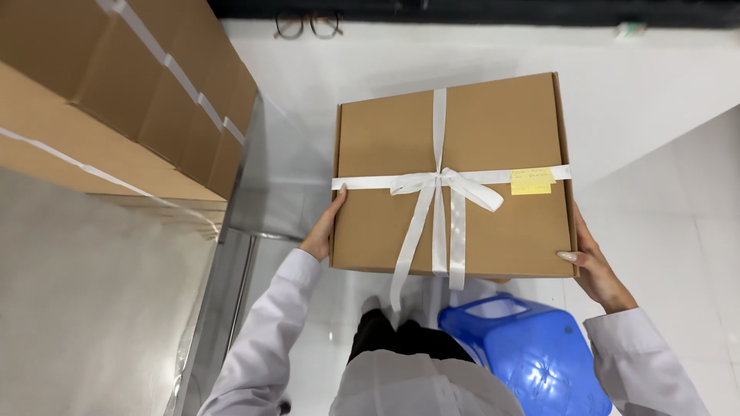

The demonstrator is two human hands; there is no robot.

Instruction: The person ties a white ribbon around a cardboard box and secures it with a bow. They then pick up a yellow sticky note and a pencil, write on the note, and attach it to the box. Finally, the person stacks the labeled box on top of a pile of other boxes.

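Note:
I hold a flat brown cardboard box [385,146] in front of me, lifted off any surface. A white ribbon [439,185] crosses it both ways and is tied in a bow at the middle. A yellow sticky note [532,182] sits under the ribbon on the right. My left hand [322,231] grips the box's left edge near the front corner. My right hand [592,266] grips the right edge at the front corner, thumb on top. Both arms wear white sleeves.
Stacked brown boxes with white ribbons [131,85] stand on a shelf at the left, above a metal-edged surface [223,300]. A blue plastic stool [532,354] stands below the box by my legs. A pair of glasses [308,25] lies on the white counter [655,85] beyond.

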